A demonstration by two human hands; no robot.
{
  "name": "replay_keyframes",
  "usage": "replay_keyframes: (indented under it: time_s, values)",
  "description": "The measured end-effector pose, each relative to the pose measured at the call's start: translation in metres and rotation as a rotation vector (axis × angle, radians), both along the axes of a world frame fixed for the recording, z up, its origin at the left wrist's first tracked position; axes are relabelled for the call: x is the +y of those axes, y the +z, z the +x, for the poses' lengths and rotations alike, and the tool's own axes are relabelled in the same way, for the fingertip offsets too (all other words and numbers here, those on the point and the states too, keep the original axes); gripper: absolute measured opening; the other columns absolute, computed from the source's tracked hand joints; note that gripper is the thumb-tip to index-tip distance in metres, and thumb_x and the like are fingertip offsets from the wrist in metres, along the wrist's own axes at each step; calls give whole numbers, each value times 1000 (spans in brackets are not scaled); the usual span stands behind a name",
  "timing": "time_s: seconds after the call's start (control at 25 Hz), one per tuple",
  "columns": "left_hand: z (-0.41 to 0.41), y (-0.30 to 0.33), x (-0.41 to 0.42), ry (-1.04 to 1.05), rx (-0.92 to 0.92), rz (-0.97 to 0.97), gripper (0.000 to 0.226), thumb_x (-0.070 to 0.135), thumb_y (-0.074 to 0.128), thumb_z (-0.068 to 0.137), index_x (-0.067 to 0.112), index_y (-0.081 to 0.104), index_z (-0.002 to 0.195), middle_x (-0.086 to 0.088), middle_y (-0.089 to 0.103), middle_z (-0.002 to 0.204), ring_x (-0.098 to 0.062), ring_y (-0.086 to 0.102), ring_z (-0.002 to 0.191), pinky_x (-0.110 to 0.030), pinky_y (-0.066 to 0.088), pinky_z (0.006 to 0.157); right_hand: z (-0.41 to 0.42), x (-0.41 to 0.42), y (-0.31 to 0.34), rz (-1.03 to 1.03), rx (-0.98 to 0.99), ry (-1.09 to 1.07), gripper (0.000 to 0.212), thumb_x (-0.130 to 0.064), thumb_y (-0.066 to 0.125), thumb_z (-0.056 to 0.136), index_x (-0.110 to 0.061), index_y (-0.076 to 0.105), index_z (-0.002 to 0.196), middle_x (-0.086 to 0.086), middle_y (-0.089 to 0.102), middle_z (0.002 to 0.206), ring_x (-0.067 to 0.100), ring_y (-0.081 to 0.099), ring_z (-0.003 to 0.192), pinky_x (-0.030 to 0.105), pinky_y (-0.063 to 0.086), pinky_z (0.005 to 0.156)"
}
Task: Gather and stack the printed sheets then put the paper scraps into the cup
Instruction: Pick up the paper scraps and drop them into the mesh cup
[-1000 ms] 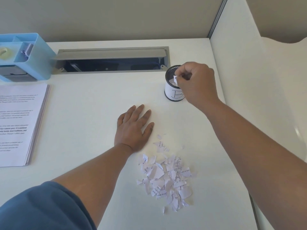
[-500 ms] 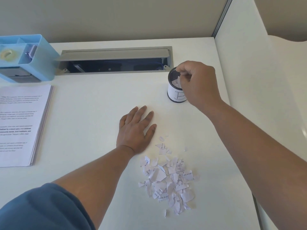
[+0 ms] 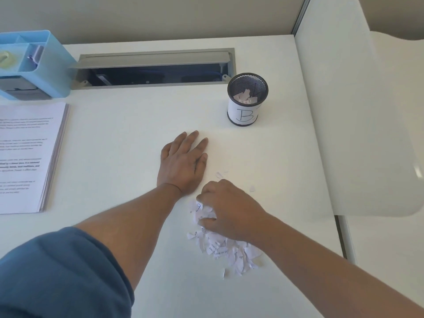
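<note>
The right hand (image 3: pixel 231 210) is curled down over the far end of the pile of torn white paper scraps (image 3: pixel 224 246) near the desk's front edge, fingers bunching a few, while the left hand (image 3: pixel 183 164) lies flat and open just beside it. The black mesh cup with a white "B" label (image 3: pixel 247 99) stands toward the back right corner, some scraps already inside; the stack of printed sheets (image 3: pixel 27 157) sits squared at the left edge. Best to pinch a firm, modest clump and carry it well over the rim before letting go.

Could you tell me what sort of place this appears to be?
Probably an office cubicle desk: a white desk with a grey cable-access hatch and white partition panels, a light blue plastic desk organiser, and a stack of printed sheets.
</note>
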State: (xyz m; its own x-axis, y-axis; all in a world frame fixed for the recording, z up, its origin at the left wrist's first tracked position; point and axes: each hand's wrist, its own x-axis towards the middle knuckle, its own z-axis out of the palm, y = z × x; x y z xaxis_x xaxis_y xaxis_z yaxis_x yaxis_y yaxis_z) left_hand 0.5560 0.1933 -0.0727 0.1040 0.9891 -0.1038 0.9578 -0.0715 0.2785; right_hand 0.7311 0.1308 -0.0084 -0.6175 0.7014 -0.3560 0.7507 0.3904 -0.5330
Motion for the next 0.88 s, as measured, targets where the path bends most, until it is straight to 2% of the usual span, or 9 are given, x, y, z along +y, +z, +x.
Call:
replay_keyframes:
  time_s: [0.08, 0.16, 0.28, 0.4, 0.48, 0.6, 0.72, 0.8, 0.88]
  values:
    - [0, 2, 0, 2, 13, -8, 48, 45, 32, 107, 40, 40, 155, 10, 24, 169, -18, 10, 157, -42, 5, 125, -6, -14, -11, 95, -22, 45, 50, -54, 66, 87, -21, 61, 124, -1, 53, 126, 25, 46, 112, 41, 48, 91]
    - [2, 4, 0, 8, 50, -31, 49, 46, 28, 108, 42, 37, 156, 13, 20, 169, -19, 7, 158, -50, 1, 126, -11, -24, -22, 205, -57, 62, 45, -52, 69, 83, -24, 64, 118, 0, 55, 121, 26, 49, 104, 41, 50, 83]
    - [3, 5, 0, 12, 78, -49, 50, 47, 25, 108, 43, 33, 157, 15, 17, 170, -20, 4, 158, -57, -2, 124, -14, -28, -33, 279, -22, 14, 16, -24, 73, 77, -23, 70, 92, 0, 59, 103, 25, 50, 86, 38, 52, 65]
    - [3, 5, 0, 12, 68, -50, 50, 47, 25, 108, 43, 33, 157, 15, 16, 170, -20, 4, 158, -57, -2, 125, -10, -21, -33, 277, -4, 2, 25, 2, 73, 66, -19, 59, 69, -2, 52, 81, 21, 39, 70, 29, 39, 50]
    - [3, 6, 0, 12, 67, -48, 50, 47, 25, 107, 42, 34, 157, 15, 17, 170, -20, 4, 158, -57, -2, 125, -6, -15, -29, 225, 18, -21, 31, 9, 65, 72, -19, 51, 70, -2, 46, 80, 22, 36, 74, 33, 42, 52]
    - [3, 6, 0, 15, 66, -45, 50, 47, 26, 107, 42, 34, 157, 15, 17, 170, -20, 4, 158, -56, -2, 125, 3, -7, -26, 134, -24, -22, 24, 6, 52, 85, -17, 53, 78, -3, 45, 84, 24, 41, 82, 42, 49, 67]
    - [3, 6, 1, 13, 53, -45, 50, 46, 27, 107, 42, 35, 157, 15, 18, 170, -20, 4, 158, -55, -3, 125, 10, 0, -21, 121, 60, -132, 16, -1, 53, 88, -10, 55, 75, -2, 49, 76, 29, 50, 75, 41, 47, 65]
    - [2, 6, 0, 15, 38, -38, 50, 46, 27, 107, 42, 35, 156, 15, 18, 170, -20, 5, 158, -54, -3, 125, 13, 5, -15, 128, 100, -222, 20, -10, 49, 95, -5, 66, 88, 5, 62, 87, 32, 60, 83, 43, 51, 72]
    - [1, 5, 0, 11, 34, -37, 50, 46, 27, 107, 42, 35, 156, 15, 18, 170, -19, 5, 158, -54, -3, 125, 17, 8, -6, 86, 27, -205, 24, -19, 47, 102, -8, 67, 96, 4, 62, 100, 30, 61, 94, 43, 52, 79]
